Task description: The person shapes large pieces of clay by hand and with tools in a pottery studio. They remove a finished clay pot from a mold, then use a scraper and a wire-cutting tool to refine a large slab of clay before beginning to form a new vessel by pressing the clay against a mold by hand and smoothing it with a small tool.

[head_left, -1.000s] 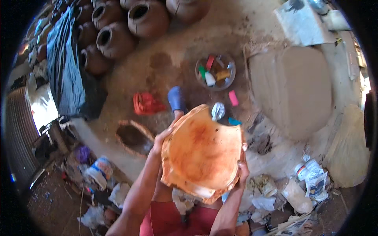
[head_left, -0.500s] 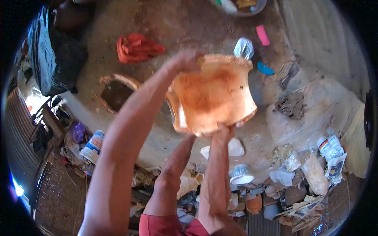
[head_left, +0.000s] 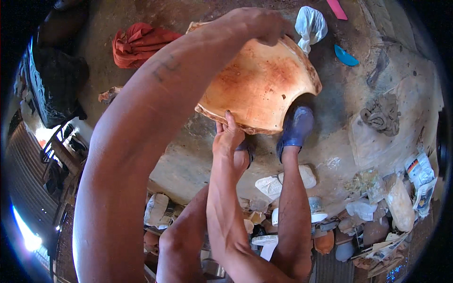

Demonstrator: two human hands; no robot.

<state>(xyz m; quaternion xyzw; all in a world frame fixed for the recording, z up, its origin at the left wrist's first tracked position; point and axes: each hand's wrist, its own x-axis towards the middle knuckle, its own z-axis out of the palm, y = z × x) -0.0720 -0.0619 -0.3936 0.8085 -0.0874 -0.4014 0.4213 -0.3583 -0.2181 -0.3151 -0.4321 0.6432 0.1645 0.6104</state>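
A broad, curved piece (head_left: 264, 89), cream with orange-brown stains and rough edges, is held above the floor with its hollow side up. A rounded notch cuts into its right side. My left hand (head_left: 269, 28) reaches across and grips its far edge; the fingers are partly hidden. At the near edge, my right hand (head_left: 228, 134) is closed on it, thumb on the upper face and the other fingers underneath. My left forearm covers part of the piece. A rough-edged scrap (head_left: 109, 95) shows to the left, mostly behind that arm.
A red cloth (head_left: 141, 45) lies at far left. Beyond the piece are a white bundle (head_left: 311, 26), a blue curved blade-like tool (head_left: 346, 56) and a pink strip (head_left: 337, 8). My blue shoe (head_left: 298, 125) stands close below. Clay (head_left: 381, 114), white blocks (head_left: 285, 183) and clutter lie nearer.
The curved piece has turned and tilted, its notch now facing lower right. My right hand has moved along the near edge to the left. My left hand reaches farther over the far edge.
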